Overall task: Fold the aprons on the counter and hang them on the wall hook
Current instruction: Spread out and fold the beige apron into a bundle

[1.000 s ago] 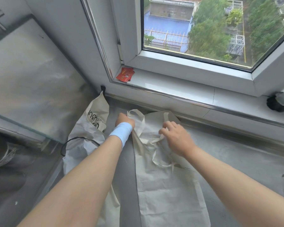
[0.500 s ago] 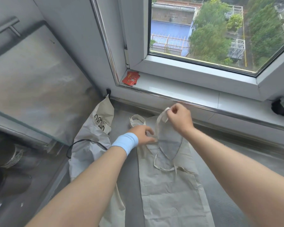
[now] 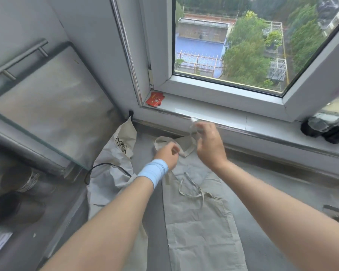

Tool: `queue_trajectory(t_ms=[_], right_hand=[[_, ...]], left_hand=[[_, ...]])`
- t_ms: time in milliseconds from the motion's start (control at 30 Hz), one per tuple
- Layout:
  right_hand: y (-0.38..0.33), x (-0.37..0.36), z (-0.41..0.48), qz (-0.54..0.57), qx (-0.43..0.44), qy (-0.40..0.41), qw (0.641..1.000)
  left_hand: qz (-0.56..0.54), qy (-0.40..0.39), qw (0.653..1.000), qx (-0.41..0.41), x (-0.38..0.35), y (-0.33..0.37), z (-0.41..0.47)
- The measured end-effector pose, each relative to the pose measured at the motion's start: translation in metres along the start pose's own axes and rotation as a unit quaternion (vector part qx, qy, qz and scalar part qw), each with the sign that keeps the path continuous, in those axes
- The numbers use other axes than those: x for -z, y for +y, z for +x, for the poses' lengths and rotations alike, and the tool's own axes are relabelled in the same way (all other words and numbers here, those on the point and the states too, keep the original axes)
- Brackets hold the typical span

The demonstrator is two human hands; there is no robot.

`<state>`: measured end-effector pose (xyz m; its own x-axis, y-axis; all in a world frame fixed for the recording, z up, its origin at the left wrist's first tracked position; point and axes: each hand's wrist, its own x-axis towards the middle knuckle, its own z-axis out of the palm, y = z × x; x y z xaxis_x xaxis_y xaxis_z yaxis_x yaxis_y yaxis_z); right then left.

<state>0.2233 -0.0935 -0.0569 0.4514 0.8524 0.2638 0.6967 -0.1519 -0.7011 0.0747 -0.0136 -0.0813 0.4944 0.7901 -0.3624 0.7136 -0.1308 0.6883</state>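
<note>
apron (image 3: 200,222) flat on the grey counter (image 3: 272,202), bib end toward the windowsill (image 3: 213,114). left hand (image 3: 167,153), blue wristband (image 3: 154,171), fingers curled on the bib's top edge. right hand (image 3: 209,145) raised above it, pinching the neck strap (image 3: 193,126); blurred there, so probably thumb and forefinger. printed cloth (image 3: 114,167) lies crumpled just left of the apron, its lower part hidden by the left forearm.

A red packet (image 3: 155,99) lies in the left corner of a white windowsill (image 3: 213,114), beneath a window (image 3: 233,45) overlooking a blue rooftop (image 3: 200,49) and trees (image 3: 247,55). A dark object under clear plastic (image 3: 321,128) sits at the sill's right end. A metal bar handle (image 3: 18,57) is mounted upper left.
</note>
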Motion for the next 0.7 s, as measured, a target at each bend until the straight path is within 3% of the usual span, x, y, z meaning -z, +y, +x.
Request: queue_trajectory(t_ms=[67, 133, 200, 400, 533, 700], right_hand=[[0.014, 0.003, -0.035, -0.043, -0.02, -0.095, 0.994], [0.033, 0.011, -0.074, -0.116, -0.062, -0.222, 0.966], [0.048, 0.023, -0.109, -0.151, -0.109, -0.298, 0.936], [0.061, 0.069, -0.219, -0.176, -0.246, -0.312, 0.901], [0.06, 0.085, -0.296, -0.172, -0.355, -0.312, 0.864], [0.05, 0.086, -0.353, -0.221, -0.357, -0.303, 0.856]], left_hand=[[0.051, -0.036, 0.998, 0.007, -0.022, -0.009, -0.022], [0.086, -0.054, 0.995, 0.023, -0.04, -0.012, -0.048], [0.106, -0.061, 0.992, 0.034, -0.055, -0.013, -0.073], [0.141, -0.084, 0.986, 0.043, -0.108, -0.007, -0.173], [0.171, -0.155, 0.972, 0.05, -0.155, -0.018, -0.236], [0.234, -0.168, 0.957, 0.011, -0.192, -0.043, -0.286]])
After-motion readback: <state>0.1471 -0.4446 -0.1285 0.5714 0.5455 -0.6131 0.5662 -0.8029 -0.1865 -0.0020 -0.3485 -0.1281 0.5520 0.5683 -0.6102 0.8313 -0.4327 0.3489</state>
